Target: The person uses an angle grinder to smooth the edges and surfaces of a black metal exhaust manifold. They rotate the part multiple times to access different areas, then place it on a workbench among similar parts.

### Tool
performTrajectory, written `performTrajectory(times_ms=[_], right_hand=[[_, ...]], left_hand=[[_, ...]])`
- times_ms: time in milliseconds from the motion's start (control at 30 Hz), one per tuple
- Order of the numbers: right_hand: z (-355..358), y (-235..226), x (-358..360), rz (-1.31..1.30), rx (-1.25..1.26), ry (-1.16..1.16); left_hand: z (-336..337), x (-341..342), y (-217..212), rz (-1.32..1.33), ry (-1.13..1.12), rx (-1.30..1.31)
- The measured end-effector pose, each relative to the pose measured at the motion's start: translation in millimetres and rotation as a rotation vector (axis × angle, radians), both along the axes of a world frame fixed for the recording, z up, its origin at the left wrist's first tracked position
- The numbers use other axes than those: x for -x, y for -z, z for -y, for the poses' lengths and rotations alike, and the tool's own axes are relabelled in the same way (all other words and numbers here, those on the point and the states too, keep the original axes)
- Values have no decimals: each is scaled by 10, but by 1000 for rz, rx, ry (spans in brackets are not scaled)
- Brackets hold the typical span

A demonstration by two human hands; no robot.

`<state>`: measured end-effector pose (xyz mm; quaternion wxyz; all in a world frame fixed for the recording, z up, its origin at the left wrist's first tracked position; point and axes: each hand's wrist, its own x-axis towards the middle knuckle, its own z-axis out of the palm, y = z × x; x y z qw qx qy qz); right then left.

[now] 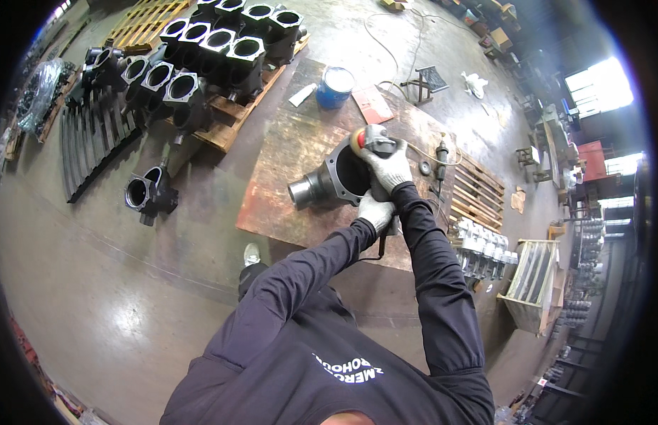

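Observation:
A dark metal casting [319, 178] lies on its side on the worn workbench [272, 202], its wide flanged opening toward my hands and a bare metal tube end pointing left. Both gloved hands are closed on a power tool [376, 139], apparently an angle grinder, with a red and tan disc at the flange's upper rim. My right hand [391, 168] wraps the tool's head from above. Lower down, my left hand [376, 212] grips what looks like its rear body, from which a black cord hangs. Much of the tool is hidden by the gloves and right sleeve.
On the bench stand a blue can [334, 88], a white tube [302, 95], a red sheet [373, 105] and a slim corded or hosed tool [442, 151]. Similar castings [217, 41] crowd a pallet at upper left; one casting [150, 193] sits on the floor.

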<state>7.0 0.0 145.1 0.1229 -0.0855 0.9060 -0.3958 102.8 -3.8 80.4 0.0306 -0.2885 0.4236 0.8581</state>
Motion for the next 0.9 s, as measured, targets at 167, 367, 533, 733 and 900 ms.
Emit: performTrajectory(times_ms=[167,367,533,733,900], right_hand=[[138,-25,24,-6,-51,-22],[103,10,-58,-36,-191,-123],[222,8,-133,-3,93,-15],[368,-14,-246,-21,-87,-128],[227,58,114,-42,-15,-15]], left_hand=[[157,-37,-162,-55,-62,-141],[87,-141,-192,36,-113,-67],[114,-161,-27,11,-55,79],[139,-210,65,-165,-229,-91],[170,78,20,-29,-43,-136]])
